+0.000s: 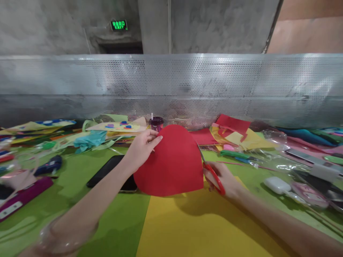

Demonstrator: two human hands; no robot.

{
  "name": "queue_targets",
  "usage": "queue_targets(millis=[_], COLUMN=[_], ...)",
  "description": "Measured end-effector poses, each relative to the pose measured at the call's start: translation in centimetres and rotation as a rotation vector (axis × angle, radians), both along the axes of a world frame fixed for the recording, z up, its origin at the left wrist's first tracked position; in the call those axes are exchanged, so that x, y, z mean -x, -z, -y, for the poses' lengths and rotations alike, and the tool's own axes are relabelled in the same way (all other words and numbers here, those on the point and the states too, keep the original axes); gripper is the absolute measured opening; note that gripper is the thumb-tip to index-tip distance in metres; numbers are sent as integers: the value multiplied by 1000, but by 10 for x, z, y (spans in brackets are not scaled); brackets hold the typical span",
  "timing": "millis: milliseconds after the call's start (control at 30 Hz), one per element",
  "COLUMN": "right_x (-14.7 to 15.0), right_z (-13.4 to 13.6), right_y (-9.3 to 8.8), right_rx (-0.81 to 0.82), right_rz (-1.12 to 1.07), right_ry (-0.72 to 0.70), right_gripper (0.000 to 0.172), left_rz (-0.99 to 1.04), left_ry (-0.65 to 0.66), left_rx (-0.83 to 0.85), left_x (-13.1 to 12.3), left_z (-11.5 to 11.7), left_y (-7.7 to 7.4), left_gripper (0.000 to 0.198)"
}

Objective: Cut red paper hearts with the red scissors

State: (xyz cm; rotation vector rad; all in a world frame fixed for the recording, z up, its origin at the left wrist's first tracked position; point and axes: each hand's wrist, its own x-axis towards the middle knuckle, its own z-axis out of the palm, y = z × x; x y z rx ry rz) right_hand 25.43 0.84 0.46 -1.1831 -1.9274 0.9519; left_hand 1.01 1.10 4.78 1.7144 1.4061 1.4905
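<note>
Left hand (pixel 143 146) pinches the red paper (pixel 173 164), raised over the tabletop (pixel 115 223); right hand (pixel 227 181) grips scissors (pixel 215 175) at its right edge. Risk: weakly supported paper could flex, making the cut veer.

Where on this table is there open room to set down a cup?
The green table shows bare patches between the purple object and black phone, and between your left forearm and the yellow sheet. That sheet is also bare below the red paper. It's crowded along the metal screen with paper scraps, and rightward around the white case.
</note>
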Motion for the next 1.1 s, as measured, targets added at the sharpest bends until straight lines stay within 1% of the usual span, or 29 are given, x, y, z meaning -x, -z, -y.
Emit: queue_targets(millis=[167, 367, 533, 800, 1100], right_x=[0, 1, 0, -1, -1], right_z=[-3, -1, -2, -2, -4], right_y=[3, 2, 4, 4, 7], right_rx=[5, 6, -15, 31, 29], right_rz=[-1, 29, 11, -52, -34], right_ry=[-9, 18, 7, -28, -26], right_gripper=[21, 20, 20, 21, 17], left_rz=[4, 17, 23, 47, 53], left_ry=[-7, 0, 6, -11, -26], left_rx=[19, 28, 38, 46, 29], left_x=[-1, -3, -2, -2, -1], left_z=[1, 2, 1, -1, -3], left_y=[0, -1, 0, 2, 3], left_gripper=[25, 25, 26, 26, 27])
